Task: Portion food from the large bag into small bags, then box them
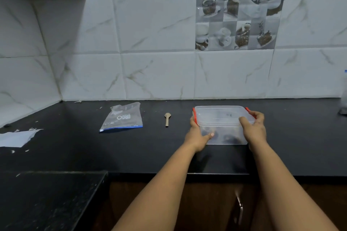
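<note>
Clear, stiff plastic lidded box, likely light, gripped at both ends by left hand and right hand.

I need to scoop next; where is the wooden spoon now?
In the head view, the wooden spoon lies on the counter, between the zip bag and the plastic box.

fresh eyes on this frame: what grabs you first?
Both hands, left hand and right hand, grip a lidded clear box with red clips, right of centre on the black counter. Left of it lie a small spoon and a flat zip bag.
</note>
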